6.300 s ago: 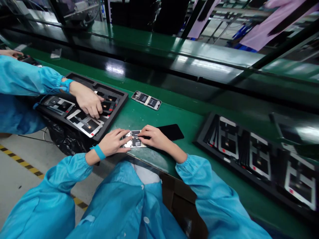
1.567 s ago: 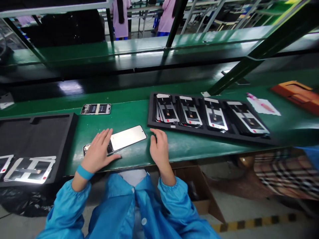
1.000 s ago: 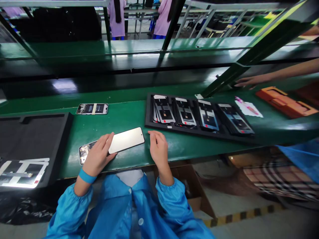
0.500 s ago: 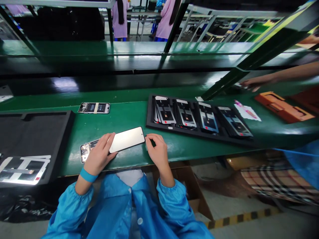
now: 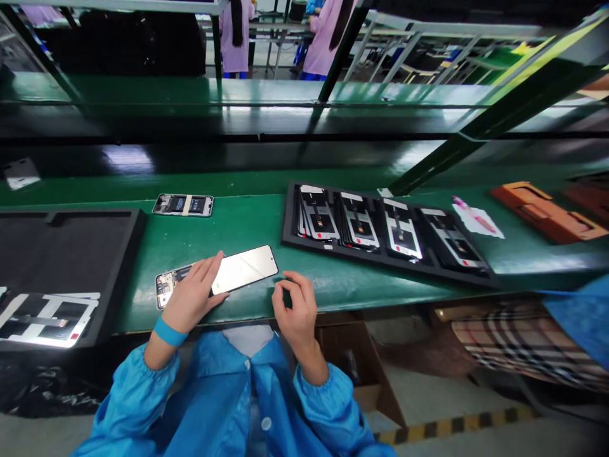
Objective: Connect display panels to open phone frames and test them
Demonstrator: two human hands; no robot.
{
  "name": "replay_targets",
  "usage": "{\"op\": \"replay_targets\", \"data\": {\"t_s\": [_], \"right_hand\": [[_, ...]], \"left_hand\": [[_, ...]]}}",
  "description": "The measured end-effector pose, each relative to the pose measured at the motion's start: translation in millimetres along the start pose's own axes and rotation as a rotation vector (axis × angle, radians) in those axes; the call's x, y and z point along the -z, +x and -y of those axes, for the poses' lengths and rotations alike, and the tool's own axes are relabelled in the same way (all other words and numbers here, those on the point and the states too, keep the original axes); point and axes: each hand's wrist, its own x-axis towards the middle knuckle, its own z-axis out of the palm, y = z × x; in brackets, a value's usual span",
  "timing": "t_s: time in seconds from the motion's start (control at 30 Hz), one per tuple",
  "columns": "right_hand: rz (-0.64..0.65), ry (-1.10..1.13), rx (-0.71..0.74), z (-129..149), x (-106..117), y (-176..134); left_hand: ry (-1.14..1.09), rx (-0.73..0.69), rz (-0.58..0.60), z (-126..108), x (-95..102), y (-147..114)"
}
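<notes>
A phone screen (image 5: 246,269) lies face up and tilted on the bench, its glass bright with reflection and a faint slanting line across it. My left hand (image 5: 193,292), with a blue band at the wrist, grips the screen's left end. From under that hand sticks out an opened phone body (image 5: 165,287) with bare inner parts. My right hand (image 5: 297,311) is just off the screen's right end, thumb and forefinger pinched together; whatever is between them, if anything, is too small to make out. Farther back lies another opened phone (image 5: 183,205) with a pale strip across its battery.
A black foam tray (image 5: 380,260) at right holds stacked phone screens (image 5: 359,222). Another black tray (image 5: 137,235) with screens stands at left. Farther right are a white paper (image 5: 480,223) and an orange box (image 5: 547,212). A green post (image 5: 442,152) slants up behind; a seated person is at right.
My right hand has drawn back slightly down from the screen's right end. A slanting line now shows on the glass. A co-worker's reaching arm at right has gone from view.
</notes>
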Motion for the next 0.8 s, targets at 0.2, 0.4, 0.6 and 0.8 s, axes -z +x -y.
{"op": "replay_targets", "data": {"t_s": [0.2,0.4,0.6,0.8], "right_hand": [[-0.006,-0.012,-0.171,-9,-2,-2],[0.034,0.020,-0.295,-16,-3,-2],[0.090,0.008,-0.214,-22,2,0],[0.294,0.077,0.014,-38,-4,35]], "left_hand": [[-0.001,0.002,0.004,2,0.0,1],[-0.043,0.065,0.002,7,3.9,-5],[0.014,0.171,0.083,31,33.8,-39],[-0.008,0.154,0.158,40,43.0,-40]]}}
